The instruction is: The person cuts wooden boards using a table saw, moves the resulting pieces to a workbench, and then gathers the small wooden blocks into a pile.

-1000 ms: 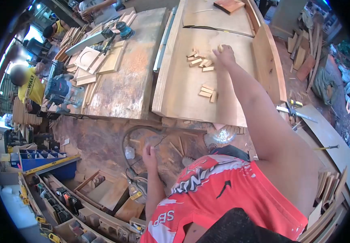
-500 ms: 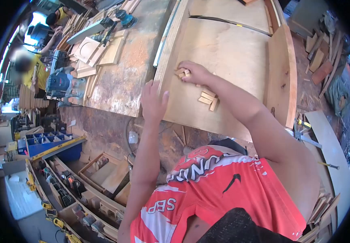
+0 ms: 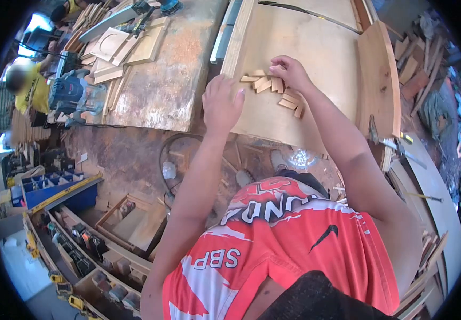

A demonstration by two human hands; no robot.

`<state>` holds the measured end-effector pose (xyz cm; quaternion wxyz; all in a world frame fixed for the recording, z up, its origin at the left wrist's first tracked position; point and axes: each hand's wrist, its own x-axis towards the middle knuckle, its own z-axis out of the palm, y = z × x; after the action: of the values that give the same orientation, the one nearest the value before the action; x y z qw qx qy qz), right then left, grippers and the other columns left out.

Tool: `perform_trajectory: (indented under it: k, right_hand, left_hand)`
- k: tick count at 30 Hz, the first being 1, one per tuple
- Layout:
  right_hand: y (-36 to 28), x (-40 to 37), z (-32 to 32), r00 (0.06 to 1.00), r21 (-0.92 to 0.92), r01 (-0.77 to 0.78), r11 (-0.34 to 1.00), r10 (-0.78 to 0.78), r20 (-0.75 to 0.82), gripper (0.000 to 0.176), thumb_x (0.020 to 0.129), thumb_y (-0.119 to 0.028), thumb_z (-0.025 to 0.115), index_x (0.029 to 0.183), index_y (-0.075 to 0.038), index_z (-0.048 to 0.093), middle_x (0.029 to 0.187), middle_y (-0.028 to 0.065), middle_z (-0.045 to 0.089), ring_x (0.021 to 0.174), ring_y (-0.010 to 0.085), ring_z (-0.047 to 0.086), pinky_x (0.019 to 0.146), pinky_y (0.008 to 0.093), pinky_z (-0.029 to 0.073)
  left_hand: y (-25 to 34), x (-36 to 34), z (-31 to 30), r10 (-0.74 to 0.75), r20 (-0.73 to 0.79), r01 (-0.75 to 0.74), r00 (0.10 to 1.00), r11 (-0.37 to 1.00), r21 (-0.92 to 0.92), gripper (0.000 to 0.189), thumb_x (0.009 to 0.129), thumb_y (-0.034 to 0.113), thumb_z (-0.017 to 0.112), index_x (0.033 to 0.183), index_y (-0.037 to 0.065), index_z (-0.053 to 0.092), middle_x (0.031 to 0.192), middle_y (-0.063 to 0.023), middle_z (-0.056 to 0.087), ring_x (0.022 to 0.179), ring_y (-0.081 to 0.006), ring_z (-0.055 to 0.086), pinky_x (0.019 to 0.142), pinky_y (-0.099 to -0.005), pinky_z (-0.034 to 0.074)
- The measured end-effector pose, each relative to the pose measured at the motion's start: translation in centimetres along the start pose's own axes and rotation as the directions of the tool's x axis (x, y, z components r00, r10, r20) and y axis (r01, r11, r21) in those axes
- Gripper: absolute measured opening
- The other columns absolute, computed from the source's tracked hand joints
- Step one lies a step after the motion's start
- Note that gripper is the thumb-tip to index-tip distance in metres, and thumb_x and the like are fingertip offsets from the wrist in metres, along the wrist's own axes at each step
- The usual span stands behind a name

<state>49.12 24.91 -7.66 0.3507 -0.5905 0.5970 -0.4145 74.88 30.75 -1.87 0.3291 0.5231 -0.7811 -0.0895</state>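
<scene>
My left hand (image 3: 222, 105) rests with fingers stretched on the long wooden rail (image 3: 239, 40) at the left edge of a shallow plywood panel (image 3: 305, 40). My right hand (image 3: 291, 74) hovers over the panel, fingers loosely bent and apart, with nothing visible in them. Just beside it lie several small wooden blocks (image 3: 263, 84), loosely grouped on the plywood. A second small cluster of wooden blocks (image 3: 291, 102) sits closer to me, below my right wrist.
A worktable (image 3: 171, 80) at left carries a blue power tool (image 3: 67, 96) and wooden boards (image 3: 129, 50). An upright wooden side board (image 3: 378, 80) bounds the panel at right. A blue divided bin (image 3: 62, 189) stands lower left. Another person in yellow (image 3: 34, 93) is at far left.
My right hand has let go of the small blocks it held and moved right; they now lie on the panel. My left hand remains at the rail. The whole view has shifted.
</scene>
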Motion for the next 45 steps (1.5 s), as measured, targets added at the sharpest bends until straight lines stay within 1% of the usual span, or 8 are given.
perform_trajectory:
  k: [4,8,11,18,25,33,39,45]
  right_hand:
    - [-2.6,-0.4,2.2,0.948,-0.646,0.25,0.721,-0.319,0.01,0.035,0.084,-0.03,0.074,0.11,-0.007,0.07,0.105,0.0119,0.07,0.102,0.0276,0.063,0.095,0.0382,0.047]
    - [-4.4,-0.2,6.4,0.936,-0.769,0.35,0.535,-0.163,0.313,0.022,0.081,-0.028,0.071,0.095,-0.011,0.071,0.105,0.011,0.066,0.107,0.0306,0.059,0.099,0.0409,0.043]
    - [-2.3,-0.4,8.5,0.922,-0.818,0.33,0.472,-0.345,0.173,0.015,0.079,-0.022,0.069,0.09,-0.012,0.07,0.101,0.01,0.064,0.107,0.0301,0.058,0.1,0.0414,0.042]
    - [-2.7,-4.6,5.6,0.852,-0.526,0.403,0.749,-0.517,-0.084,0.018,0.079,-0.017,0.071,0.095,-0.008,0.07,0.105,0.0106,0.063,0.104,0.032,0.058,0.097,0.0421,0.045]
    - [-0.3,-9.0,-3.1,0.909,-0.471,-0.328,0.819,0.138,-0.394,0.026,0.091,-0.027,0.065,0.107,-0.007,0.07,0.099,0.0171,0.068,0.094,0.0348,0.065,0.086,0.0417,0.051]
    - [0.9,-11.8,-2.4,0.959,-0.178,-0.194,0.965,0.149,-0.241,0.056,0.088,-0.037,0.071,0.13,-0.003,0.058,0.127,0.0237,0.059,0.116,0.0358,0.059,0.102,0.0403,0.046]
    - [0.7,-16.5,-1.1,0.988,-0.564,0.039,0.825,-0.118,-0.103,0.103,0.063,-0.037,0.09,0.146,-0.006,0.038,0.148,0.0209,0.038,0.137,0.0396,0.038,0.114,0.0446,0.035]
    - [1.5,-12.0,1.1,0.988,-0.428,0.125,0.895,-0.153,-0.033,0.083,0.074,-0.031,0.083,0.144,-0.012,0.043,0.146,0.0153,0.043,0.135,0.0348,0.041,0.114,0.0428,0.036]
  left_hand:
    - [-0.4,0.0,0.1,0.047,-0.043,-0.05,0.998,0.994,-0.093,0.033,0.085,0.026,0.069,0.114,0.011,0.065,0.13,-0.0139,0.057,0.126,-0.0316,0.05,0.104,-0.0468,0.038]
    - [-0.4,-0.1,0.0,0.073,-0.054,-0.079,0.996,0.989,-0.129,0.03,0.086,0.026,0.069,0.112,0.012,0.066,0.13,-0.0129,0.058,0.125,-0.0315,0.051,0.105,-0.0459,0.038]
    - [-0.5,-0.2,0.1,0.065,-0.035,-0.069,0.997,0.991,-0.116,0.029,0.086,0.026,0.069,0.111,0.012,0.067,0.131,-0.0121,0.058,0.125,-0.0311,0.051,0.104,-0.046,0.038]
    - [-0.7,-0.1,-0.1,0.074,-0.038,-0.078,0.997,0.987,-0.138,0.028,0.086,0.024,0.069,0.111,0.011,0.067,0.129,-0.0123,0.059,0.124,-0.0306,0.051,0.105,-0.0455,0.038]
    - [-0.8,-0.1,0.2,0.082,-0.077,-0.095,0.994,0.979,-0.179,0.026,0.084,0.022,0.069,0.107,0.01,0.066,0.126,-0.0114,0.059,0.123,-0.03,0.051,0.103,-0.0458,0.038]
    - [-1.2,-0.1,0.3,0.087,-0.071,-0.096,0.994,0.985,-0.145,0.027,0.085,0.021,0.069,0.109,0.01,0.067,0.125,-0.0111,0.061,0.122,-0.03,0.052,0.102,-0.0451,0.039]
    - [-0.9,0.0,0.4,0.071,-0.057,-0.077,0.996,0.99,-0.12,0.027,0.085,0.02,0.068,0.11,0.01,0.067,0.124,-0.011,0.061,0.121,-0.0298,0.053,0.102,-0.0443,0.04]
    - [-0.6,0.1,0.5,0.048,-0.049,-0.052,0.998,0.994,-0.098,0.027,0.086,0.02,0.068,0.111,0.011,0.066,0.124,-0.0113,0.061,0.121,-0.0299,0.053,0.101,-0.0445,0.041]
